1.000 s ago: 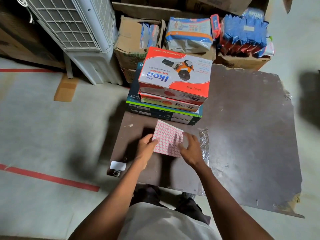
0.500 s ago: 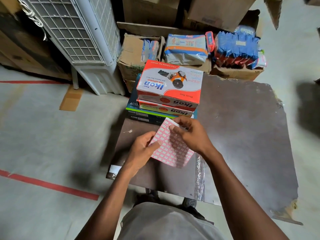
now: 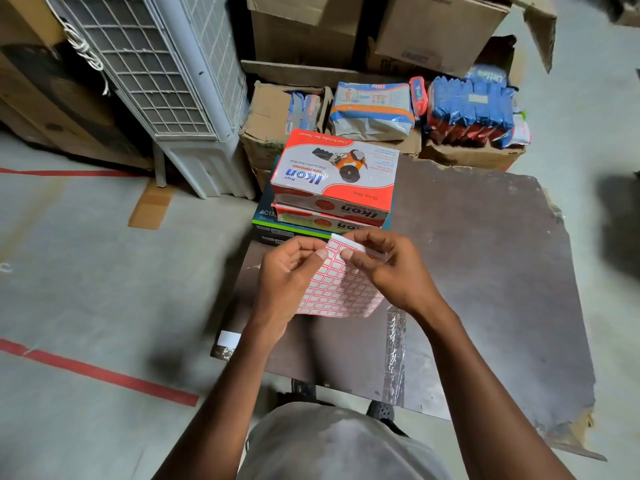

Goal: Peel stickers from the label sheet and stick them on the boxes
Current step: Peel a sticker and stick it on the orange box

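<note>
We hold label sheet (image 3: pixel 341 289) above table (image 3: pixel 485 271), 6 o'clock of stacked boxes (image 3: pixel 334 181). Left hand (image 3: pixel 287 271) pinches left edge; right hand (image 3: pixel 391 268) pinches top corner. Risk, we judge: sticker tears or curls onto itself if pulled fast.

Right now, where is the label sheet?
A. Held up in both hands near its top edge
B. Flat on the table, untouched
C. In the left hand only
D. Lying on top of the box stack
A: the left hand and the right hand both pinch the label sheet near its top edge, holding it above the table, in front of the box stack.
</note>
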Motion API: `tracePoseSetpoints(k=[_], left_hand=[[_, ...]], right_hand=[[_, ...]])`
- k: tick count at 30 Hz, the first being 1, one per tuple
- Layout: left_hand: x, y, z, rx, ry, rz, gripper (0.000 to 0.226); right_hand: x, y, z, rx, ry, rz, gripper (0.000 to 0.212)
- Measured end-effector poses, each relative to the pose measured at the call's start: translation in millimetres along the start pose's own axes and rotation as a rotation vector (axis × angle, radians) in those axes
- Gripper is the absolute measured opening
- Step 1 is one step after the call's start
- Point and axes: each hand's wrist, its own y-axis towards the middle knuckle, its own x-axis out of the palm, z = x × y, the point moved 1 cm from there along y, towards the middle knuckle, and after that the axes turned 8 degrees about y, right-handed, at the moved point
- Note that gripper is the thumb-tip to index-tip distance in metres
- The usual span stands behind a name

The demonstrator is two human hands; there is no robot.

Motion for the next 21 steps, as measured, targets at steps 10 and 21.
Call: tracePoseSetpoints(k=[10,21], left_hand=[[8.1,-9.7,17.0,-0.141,-0.231,0.004,0.012],[8.1,-17.2,34.8,-0.003,-0.174,0.008,0.016]], right_hand=[[10.8,-25.8,-15.3,-0.545,-0.333,0.356,0.012],[10.8,-31.5,-28.9,-0.508,-0.113,0.267,0.007]])
